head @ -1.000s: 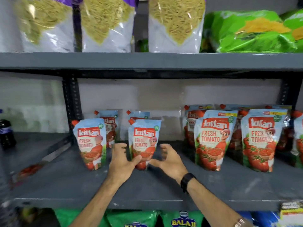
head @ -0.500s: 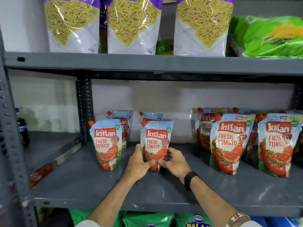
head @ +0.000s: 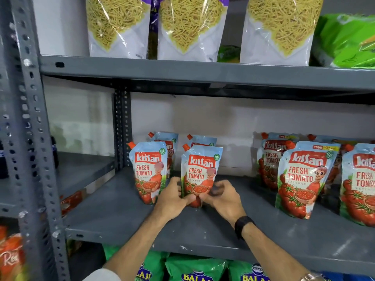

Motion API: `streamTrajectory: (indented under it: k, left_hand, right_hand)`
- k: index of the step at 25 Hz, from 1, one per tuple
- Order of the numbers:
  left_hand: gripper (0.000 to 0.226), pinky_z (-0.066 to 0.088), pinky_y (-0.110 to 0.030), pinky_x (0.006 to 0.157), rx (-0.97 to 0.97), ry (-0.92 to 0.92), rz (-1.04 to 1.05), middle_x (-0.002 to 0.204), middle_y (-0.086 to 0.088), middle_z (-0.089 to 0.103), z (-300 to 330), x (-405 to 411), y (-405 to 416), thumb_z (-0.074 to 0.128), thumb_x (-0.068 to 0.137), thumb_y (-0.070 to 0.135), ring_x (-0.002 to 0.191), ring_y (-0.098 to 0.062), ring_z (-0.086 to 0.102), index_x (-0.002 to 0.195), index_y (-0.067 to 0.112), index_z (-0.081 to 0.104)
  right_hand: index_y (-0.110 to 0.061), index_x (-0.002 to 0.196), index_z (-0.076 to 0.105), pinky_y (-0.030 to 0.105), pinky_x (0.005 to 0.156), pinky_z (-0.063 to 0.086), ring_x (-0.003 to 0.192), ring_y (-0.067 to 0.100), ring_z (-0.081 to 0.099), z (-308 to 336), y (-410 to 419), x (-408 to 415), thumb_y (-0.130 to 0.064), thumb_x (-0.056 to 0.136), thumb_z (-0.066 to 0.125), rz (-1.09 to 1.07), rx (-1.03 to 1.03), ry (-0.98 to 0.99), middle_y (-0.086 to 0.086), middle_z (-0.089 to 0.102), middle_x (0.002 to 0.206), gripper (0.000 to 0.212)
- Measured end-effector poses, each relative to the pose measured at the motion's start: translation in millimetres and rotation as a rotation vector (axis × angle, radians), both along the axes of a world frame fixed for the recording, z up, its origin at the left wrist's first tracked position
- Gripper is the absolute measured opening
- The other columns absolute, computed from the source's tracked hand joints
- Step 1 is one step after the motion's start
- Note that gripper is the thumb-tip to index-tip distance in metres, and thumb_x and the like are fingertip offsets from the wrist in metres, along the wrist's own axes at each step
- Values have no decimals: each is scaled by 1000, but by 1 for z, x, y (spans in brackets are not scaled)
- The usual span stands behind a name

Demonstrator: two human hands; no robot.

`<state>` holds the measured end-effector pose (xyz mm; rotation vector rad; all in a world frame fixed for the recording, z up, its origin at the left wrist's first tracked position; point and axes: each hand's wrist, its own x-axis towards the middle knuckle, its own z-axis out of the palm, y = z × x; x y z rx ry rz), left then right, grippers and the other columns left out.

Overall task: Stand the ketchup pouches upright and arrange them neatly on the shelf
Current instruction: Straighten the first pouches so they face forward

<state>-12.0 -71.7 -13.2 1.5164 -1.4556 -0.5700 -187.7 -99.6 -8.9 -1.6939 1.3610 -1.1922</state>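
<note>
- Our fingers of the left hand curl around the lower left edge of the middle ketchup pouch, thumb against its base; the right hand presses its fingertips to the lower right edge, so both hands pinch the pouch near its bottom.
- A second ago our hands were spread open just short of this pouch; half a second ago they had closed on it, and now they hold the same grip, the right fingers a little looser and blurred.
- The pouch stands upright on the grey metal shelf, its glossy blue and red plastic front facing us, orange spout at the upper left corner.
- Just to its left stands another upright pouch, and two more stand behind, partly hidden.
- Well apart to the right stands a group of larger pouches of the same make, soft-sided and rounded at the base.
- We see more of the perforated steel upright at the left than before, since our view has shifted.
- A dark watch sits on the right wrist.
- On the shelf above stand clear bags of thin yellow noodles; below lie green crinkled snack bags.
</note>
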Motion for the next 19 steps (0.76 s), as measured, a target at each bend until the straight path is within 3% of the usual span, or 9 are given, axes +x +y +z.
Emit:
streamTrajectory:
  k: [3,5,7,9,12,16,17,19]
  left_hand:
    - [18,55,-27,68,-169,-57,232,74,11,72,2,26,32,82,79,35,72,-5,68,82,23,69]
    - [25,54,-32,62,-265,-11,421,66,7,70,2,53,47,86,74,36,64,-9,66,73,21,66]
    - [38,50,-33,64,-258,75,493,84,0,68,3,80,51,91,70,29,72,-15,62,90,16,61]
    - [67,50,-33,84,-95,152,391,117,-12,62,6,102,47,91,71,20,99,-22,59,124,9,51]
    - [79,43,-37,106,81,235,157,142,-16,50,9,119,39,82,82,11,129,-26,50,146,10,36]
    - [55,50,-21,82,75,219,92,119,-9,65,13,120,32,71,89,0,94,-7,62,137,9,47]
    - [52,52,-22,81,60,201,109,118,-10,67,12,120,30,71,88,-1,90,-5,62,134,9,49]
    - [51,56,-35,94,48,172,128,120,-10,70,9,122,25,74,87,2,97,-13,67,132,11,52]
  right_hand:
    - [-16,78,65,27,59,56,68,10,65,3,25,11,-36,75,85,-42,-174,79,-4,70,75,28]
    - [-19,80,70,26,65,57,72,8,67,1,35,35,-34,80,81,117,-187,158,-6,72,78,19]
    - [-18,110,67,27,85,57,93,7,66,0,38,66,-27,82,80,253,-140,167,-12,68,103,32]
    - [-15,130,55,29,98,51,109,9,59,1,34,94,-24,83,80,283,-92,136,-12,58,116,54]
    - [-13,128,52,25,90,46,102,11,56,-2,19,120,-24,81,82,238,-43,86,-6,61,113,57]
    - [-13,121,62,30,91,54,106,18,68,-7,4,135,-19,79,83,195,-36,57,2,73,117,48]
    - [-13,118,65,31,92,56,104,18,70,-7,4,137,-18,79,83,182,-50,68,2,75,114,43]
    - [-14,111,68,34,92,58,97,16,71,-8,3,138,-17,79,83,160,-62,77,1,76,107,35]
